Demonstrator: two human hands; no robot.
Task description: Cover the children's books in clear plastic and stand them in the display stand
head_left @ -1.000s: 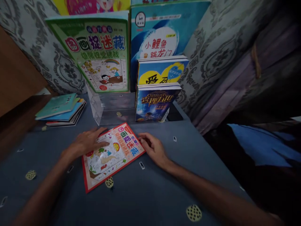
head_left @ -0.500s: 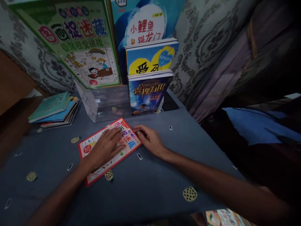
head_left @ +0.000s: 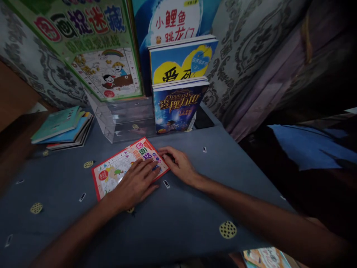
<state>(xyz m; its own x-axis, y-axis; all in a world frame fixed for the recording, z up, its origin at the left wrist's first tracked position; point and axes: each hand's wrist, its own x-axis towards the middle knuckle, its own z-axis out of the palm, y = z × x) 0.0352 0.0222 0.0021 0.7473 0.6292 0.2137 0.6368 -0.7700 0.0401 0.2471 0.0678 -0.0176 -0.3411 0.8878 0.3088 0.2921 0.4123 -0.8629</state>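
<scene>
A picture book (head_left: pixel 115 169) with a red border lies at a slant on the blue-grey tablecloth. My left hand (head_left: pixel 136 182) rests flat across its lower right part, fingers stretched out, covering some of the cover's title and drawing. At the book's right edge is my right hand (head_left: pixel 178 163), its fingers curled in, with thumb and forefinger against that edge. The undersides of those fingers are hidden.
Behind stands a clear plastic book rack (head_left: pixel 104 121) with a green picture book (head_left: pixel 106 74), a yellow-and-blue book (head_left: pixel 178 65) and a dark blue book (head_left: pixel 178 108). Stacked books (head_left: pixel 61 128) lie at left. A dark flat object (head_left: pixel 203 118) sits behind right; another book (head_left: pixel 266 258) shows below the table's edge.
My left hand has slid right and slightly down across the cover, uncovering more of the drawing on the left. My right hand stays at the book's edge. The view has shifted slightly.
</scene>
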